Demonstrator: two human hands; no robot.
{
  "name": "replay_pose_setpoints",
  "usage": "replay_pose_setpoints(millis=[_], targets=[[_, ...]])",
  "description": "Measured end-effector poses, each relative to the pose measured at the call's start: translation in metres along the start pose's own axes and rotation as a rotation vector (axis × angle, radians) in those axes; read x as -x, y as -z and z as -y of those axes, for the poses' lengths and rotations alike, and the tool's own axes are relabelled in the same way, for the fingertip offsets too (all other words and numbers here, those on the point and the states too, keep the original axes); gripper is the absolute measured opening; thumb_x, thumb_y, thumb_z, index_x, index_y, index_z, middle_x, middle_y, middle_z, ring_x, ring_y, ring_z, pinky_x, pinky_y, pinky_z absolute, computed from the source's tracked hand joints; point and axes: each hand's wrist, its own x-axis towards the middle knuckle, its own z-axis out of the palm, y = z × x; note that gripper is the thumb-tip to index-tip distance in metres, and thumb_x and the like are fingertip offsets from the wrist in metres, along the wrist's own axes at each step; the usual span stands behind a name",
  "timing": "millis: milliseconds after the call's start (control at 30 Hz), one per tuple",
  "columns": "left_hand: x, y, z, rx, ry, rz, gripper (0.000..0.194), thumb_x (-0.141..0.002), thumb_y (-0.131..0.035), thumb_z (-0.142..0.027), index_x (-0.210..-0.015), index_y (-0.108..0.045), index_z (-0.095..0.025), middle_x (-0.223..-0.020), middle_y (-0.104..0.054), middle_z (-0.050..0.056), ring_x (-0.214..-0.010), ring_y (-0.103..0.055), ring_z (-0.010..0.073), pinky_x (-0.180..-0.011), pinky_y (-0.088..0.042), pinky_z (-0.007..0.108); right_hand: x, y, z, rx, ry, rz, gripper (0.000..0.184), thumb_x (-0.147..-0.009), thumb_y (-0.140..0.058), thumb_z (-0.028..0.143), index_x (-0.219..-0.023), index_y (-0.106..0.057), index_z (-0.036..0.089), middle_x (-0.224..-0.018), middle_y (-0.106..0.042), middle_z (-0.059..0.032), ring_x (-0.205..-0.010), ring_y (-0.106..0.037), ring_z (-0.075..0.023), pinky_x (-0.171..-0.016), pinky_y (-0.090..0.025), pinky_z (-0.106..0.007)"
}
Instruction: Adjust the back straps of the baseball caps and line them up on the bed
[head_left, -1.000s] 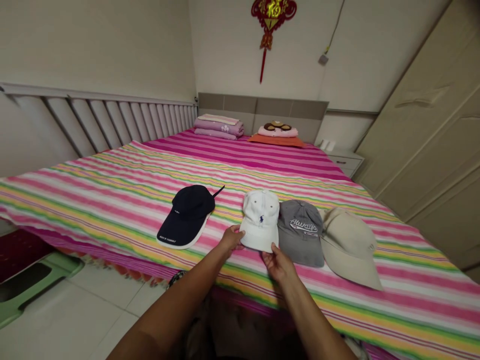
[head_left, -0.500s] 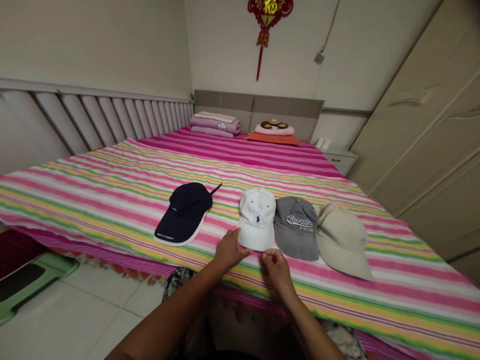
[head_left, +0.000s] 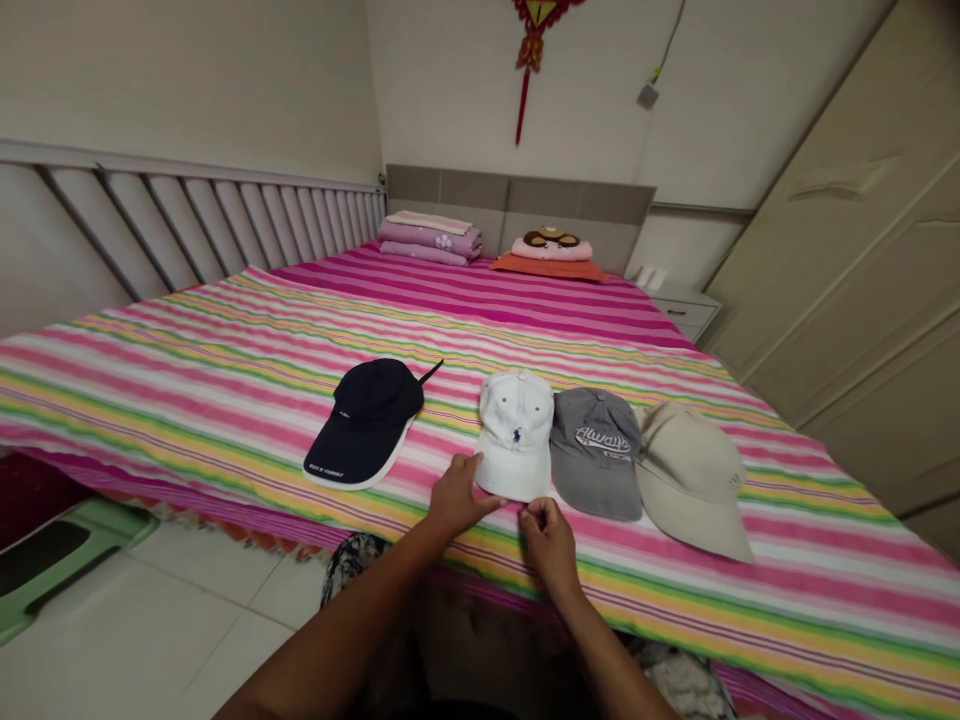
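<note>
"What does the head camera catch at your hands?"

"The white cap [head_left: 516,430]. It sits on the striped sheet [head_left: 247,400] just beyond both my hands, roughly between them, brim [head_left: 516,475] toward me."

"Your left hand [head_left: 454,500]?"

"Open, thumb and forefinger parted around the brim's near left corner. I can't tell how firmly they touch it, if at all."

"And the right hand [head_left: 551,540]?"

"Curled, thumb and fingers drawn together just in front of the near right edge. I can't tell whether the fingertips touch the cap or hold anything."

"What else lies close?"

"3 more caps. The gray cap [head_left: 596,470], lettered in white, is beyond my right hand and to its right, edge to edge with the white cap. Farther right, the beige cap [head_left: 690,480] meets the gray. The navy cap [head_left: 367,415] lies left of my left hand, apart from the others."

"Past those?"

"Well beyond my hands, purple folded bedding [head_left: 429,240] by the headboard [head_left: 466,190]. Down to their left, a green stool [head_left: 124,520]."
</note>
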Motion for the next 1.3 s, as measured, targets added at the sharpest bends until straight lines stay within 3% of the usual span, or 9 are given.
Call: replay_pose_setpoints(millis=[233, 367, 467, 567, 700, 767, 933, 1067, 1300], targets=[[0.001, -0.009, 0.008, 0.086, -0.051, -0.092, 0.071, -0.064, -0.059, -0.054, -0.122, -0.044, -0.014, -0.113, -0.050, 0.013, -0.108, -0.047, 0.0256, -0.086, -0.042, 0.036, 0.015, -0.005, 0.000, 0.236, 0.171, -0.027, 0.014, -0.080, -0.042, 0.031, -0.072, -0.047, 0.020, -0.062, -0.052, 0.0000, -0.055, -0.049, -0.0160, -0.051, -0.035, -0.026], [0.006, -0.003, 0.010, 0.317, -0.045, -0.104, 0.059, -0.064, -0.063, -0.042, -0.115, -0.051, -0.014, -0.110, -0.053, 0.012, -0.094, -0.054, 0.0226, -0.084, -0.043, 0.037, 0.020, -0.010, -0.004, 0.355, 0.317, -0.017, 0.014, -0.082, -0.038, 0.024, -0.075, -0.049, 0.020, -0.073, -0.054, -0.0046, -0.069, -0.051, -0.0191, -0.061, -0.037, -0.029], [0.021, 0.009, 0.019, 0.764, 0.163, -0.099, 0.050, -0.058, -0.070, -0.030, -0.104, -0.057, -0.014, -0.101, -0.058, 0.010, -0.081, -0.057, 0.0180, -0.078, -0.046, 0.033, 0.023, -0.012, -0.007, 0.417, 0.401, -0.006, 0.016, -0.084, -0.037, 0.022, -0.075, -0.049, 0.020, -0.072, -0.052, -0.0051, -0.070, -0.050, -0.0197, -0.063, -0.037, -0.030], [0.045, 0.026, 0.036, 1.099, 0.391, -0.127, 0.034, -0.066, -0.065, -0.033, -0.092, -0.059, -0.012, -0.084, -0.063, 0.008, -0.074, -0.060, 0.0156, -0.073, -0.048, 0.031, 0.024, -0.012, -0.010, 0.455, 0.454, -0.014, 0.016, -0.086, -0.036, 0.021, -0.076, -0.049, 0.019, -0.072, -0.051, -0.0055, -0.070, -0.049, -0.0198, -0.063, -0.037, -0.030], [0.074, 0.052, 0.066, 1.518, 0.766, -0.496, 0.013, -0.073, -0.061, -0.023, -0.073, -0.054, -0.012, -0.064, -0.061, 0.005, -0.061, -0.062, 0.0129, -0.063, -0.052, 0.027, 0.024, -0.012, -0.010, 0.492, 0.494, -0.033, 0.016, -0.087, -0.035, 0.022, -0.079, -0.049, 0.019, -0.073, -0.051, -0.0062, -0.072, -0.049, -0.0202, -0.065, -0.038, -0.030], [0.080, 0.065, 0.081, 1.577, 0.869, -0.668, 0.011, -0.076, -0.058, -0.020, -0.070, -0.052, -0.013, -0.058, -0.058, 0.001, -0.054, -0.061, 0.0106, -0.055, -0.052, 0.022, 0.024, -0.013, -0.010, 0.505, 0.505, -0.041, 0.016, -0.087, -0.035, 0.022, -0.080, -0.049, 0.019, -0.074, -0.051, -0.0064, -0.073, -0.049, -0.0201, -0.065, -0.038, -0.030], [0.068, 0.086, 0.104, 1.600, 0.883, -0.704, 0.017, -0.077, -0.057, -0.023, -0.066, -0.049, -0.013, -0.051, -0.053, -0.002, -0.040, -0.054, 0.0077, -0.034, -0.041, 0.014, 0.025, -0.013, -0.011, 0.529, 0.522, -0.060, 0.015, -0.087, -0.035, 0.021, -0.080, -0.048, 0.020, -0.074, -0.052, -0.0059, -0.072, -0.049, -0.0201, -0.063, -0.038, -0.030], [0.057, 0.091, 0.107, 1.621, 0.840, -0.675, 0.017, -0.079, -0.055, -0.017, -0.064, -0.046, -0.014, -0.047, -0.049, -0.003, -0.042, -0.056, 0.0098, -0.037, -0.044, 0.016, 0.025, -0.014, -0.013, 0.539, 0.529, -0.067, 0.014, -0.086, -0.036, 0.020, -0.080, -0.048, 0.019, -0.074, -0.052, -0.0058, -0.071, -0.050, -0.0197, -0.062, -0.039, -0.029], [0.051, 0.094, 0.108, 1.559, 0.746, -0.794, 0.021, -0.082, -0.048, -0.012, -0.064, -0.039, -0.017, -0.045, -0.047, -0.006, -0.042, -0.056, 0.0082, -0.043, -0.047, 0.016, 0.025, -0.014, -0.013, 0.538, 0.539, -0.059, 0.013, -0.086, -0.036, 0.018, -0.080, -0.048, 0.019, -0.073, -0.052, -0.0045, -0.071, -0.050, -0.0186, -0.065, -0.040, -0.029]])
